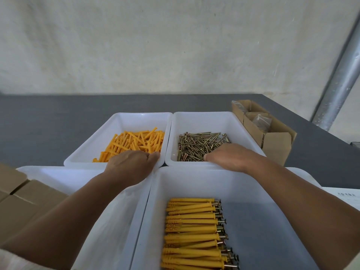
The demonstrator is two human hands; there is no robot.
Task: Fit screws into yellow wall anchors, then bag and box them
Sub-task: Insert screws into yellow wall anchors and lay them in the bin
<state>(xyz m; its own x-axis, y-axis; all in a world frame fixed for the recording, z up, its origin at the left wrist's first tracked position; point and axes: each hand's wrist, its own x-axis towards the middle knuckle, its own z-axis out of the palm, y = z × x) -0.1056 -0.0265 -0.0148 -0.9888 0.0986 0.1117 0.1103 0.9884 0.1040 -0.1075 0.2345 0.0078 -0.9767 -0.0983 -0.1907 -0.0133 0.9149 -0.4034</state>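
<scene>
Loose yellow wall anchors (136, 141) lie in the far left white bin (116, 121). Brass screws (198, 145) fill the far right white bin (204, 121). My left hand (130, 164) reaches over the near rim of the anchor bin, its fingers curled down out of sight among the anchors. My right hand (231, 156) dips into the screw bin, thumb showing, fingertips hidden in the screws. What either hand holds is not visible. Several assembled anchors with screws (194, 230) lie in a row in the near white bin (194, 182).
Another white bin (58, 176) sits under my left forearm. Closed cardboard boxes (29, 195) stand at the near left. An open cardboard box (276, 141) with plastic bags (261, 121) is at the far right of the grey table (48, 123). A metal pole (339, 80) rises behind.
</scene>
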